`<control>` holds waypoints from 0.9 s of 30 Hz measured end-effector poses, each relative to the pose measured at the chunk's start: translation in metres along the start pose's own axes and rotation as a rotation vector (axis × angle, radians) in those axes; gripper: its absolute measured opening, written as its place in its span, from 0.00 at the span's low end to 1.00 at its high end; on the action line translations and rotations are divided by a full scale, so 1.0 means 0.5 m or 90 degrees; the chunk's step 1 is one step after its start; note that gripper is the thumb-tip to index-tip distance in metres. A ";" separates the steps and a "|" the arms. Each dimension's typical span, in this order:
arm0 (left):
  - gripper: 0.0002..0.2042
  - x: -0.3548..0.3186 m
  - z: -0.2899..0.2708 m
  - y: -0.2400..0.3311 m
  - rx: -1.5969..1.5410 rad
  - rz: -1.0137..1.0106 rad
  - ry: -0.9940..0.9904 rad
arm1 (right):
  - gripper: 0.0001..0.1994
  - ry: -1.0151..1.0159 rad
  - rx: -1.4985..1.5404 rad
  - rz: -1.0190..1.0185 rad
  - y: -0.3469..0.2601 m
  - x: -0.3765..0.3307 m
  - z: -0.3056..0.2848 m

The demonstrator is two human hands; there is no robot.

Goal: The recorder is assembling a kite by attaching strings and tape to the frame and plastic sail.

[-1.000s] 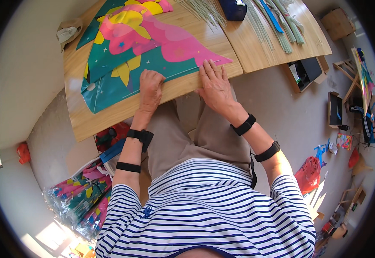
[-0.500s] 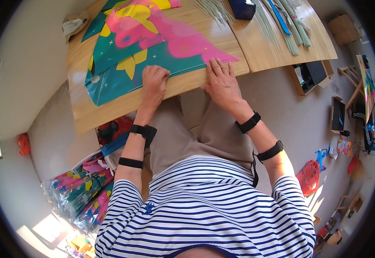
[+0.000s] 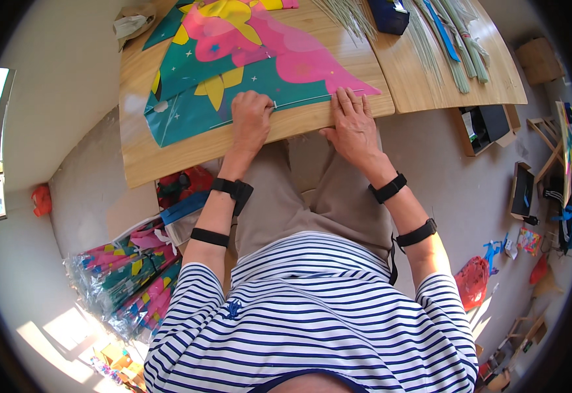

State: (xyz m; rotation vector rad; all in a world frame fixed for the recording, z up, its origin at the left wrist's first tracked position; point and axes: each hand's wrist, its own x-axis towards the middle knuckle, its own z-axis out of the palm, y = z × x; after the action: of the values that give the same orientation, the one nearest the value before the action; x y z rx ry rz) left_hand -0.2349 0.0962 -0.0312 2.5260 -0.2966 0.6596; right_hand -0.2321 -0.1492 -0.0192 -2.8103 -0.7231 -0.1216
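Observation:
A printed kite-like sheet [image 3: 233,88] in teal, pink and yellow lies on the wooden table. Along its near edge runs a thin pale rod [image 3: 305,100]. My left hand [image 3: 252,118] is closed at this rod, thumb and fingers pinched together. A small pale bit shows at those fingertips, too small to name. The fingers cover part of the rod. My right hand [image 3: 353,124] lies flat with its fingers stretched out over the sheet's pink right corner, close to the rod's right end, and it grips nothing.
Bundled thin rods [image 3: 459,46], a blue strip [image 3: 442,29] and a dark blue box [image 3: 391,16] lie at the table's far right. Packed printed sheets [image 3: 125,278] are below left. An open carton [image 3: 482,124] and a red bag [image 3: 473,281] stand to the right.
The whole scene has shifted slightly to the right in the picture. Both hands keep about the same places on the sheet; a pale bit now shows at my left fingertips.

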 end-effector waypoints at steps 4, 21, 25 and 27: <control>0.03 0.002 0.008 0.000 0.015 0.011 0.005 | 0.41 0.011 0.006 -0.008 0.001 -0.002 0.001; 0.06 0.006 0.006 0.004 0.139 0.049 -0.075 | 0.42 0.022 0.020 -0.012 -0.001 -0.004 -0.005; 0.06 0.009 0.001 0.002 0.160 0.049 -0.082 | 0.42 0.018 0.024 -0.010 -0.004 -0.003 -0.008; 0.04 0.014 -0.001 0.002 0.129 0.044 -0.089 | 0.43 0.027 0.018 -0.015 -0.002 -0.005 -0.007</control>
State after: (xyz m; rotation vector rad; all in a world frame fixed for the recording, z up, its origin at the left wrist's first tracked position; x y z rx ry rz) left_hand -0.2296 0.0954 -0.0269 2.7733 -0.3858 0.5658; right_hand -0.2346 -0.1501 -0.0160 -2.7641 -0.7428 -0.1734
